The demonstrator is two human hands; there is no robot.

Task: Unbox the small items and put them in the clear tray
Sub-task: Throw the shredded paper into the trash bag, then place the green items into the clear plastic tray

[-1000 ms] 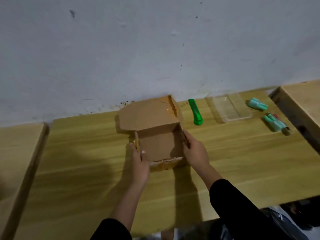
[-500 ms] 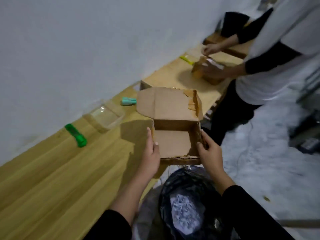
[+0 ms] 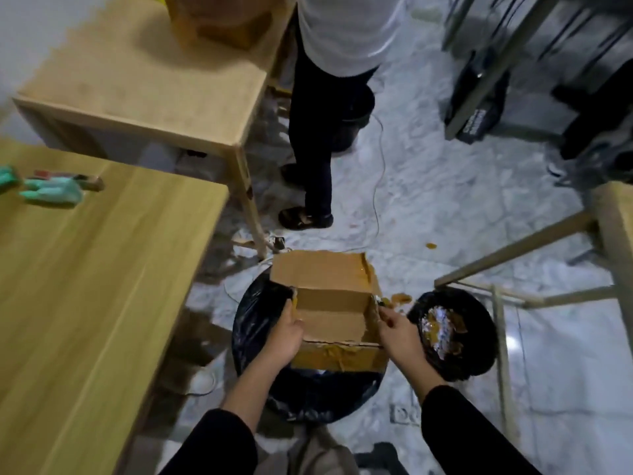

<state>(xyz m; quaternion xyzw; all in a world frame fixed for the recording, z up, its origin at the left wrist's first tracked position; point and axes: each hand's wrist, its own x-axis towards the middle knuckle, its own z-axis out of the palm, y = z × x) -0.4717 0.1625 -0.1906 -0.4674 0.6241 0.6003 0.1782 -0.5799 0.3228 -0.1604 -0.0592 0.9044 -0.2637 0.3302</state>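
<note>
Gripping an open cardboard box [image 3: 332, 313] with 2 hands: left hand [image 3: 286, 337] curled round the left wall, right hand [image 3: 399, 332] pinching the right wall near its top edge. Holding it in the air between them, lid flap tipped away, bare cardboard showing inside. Directly under both hands, a black-bagged bin [image 3: 253, 323]; just right of the right hand, a 2nd bin [image 3: 479, 337] with scraps in it. Well off to the left of the left hand and farther away, teal small items [image 3: 51, 193] lying on a wooden table [image 3: 102, 303]. Beyond the hands, another person's legs [image 3: 315, 138].
</note>
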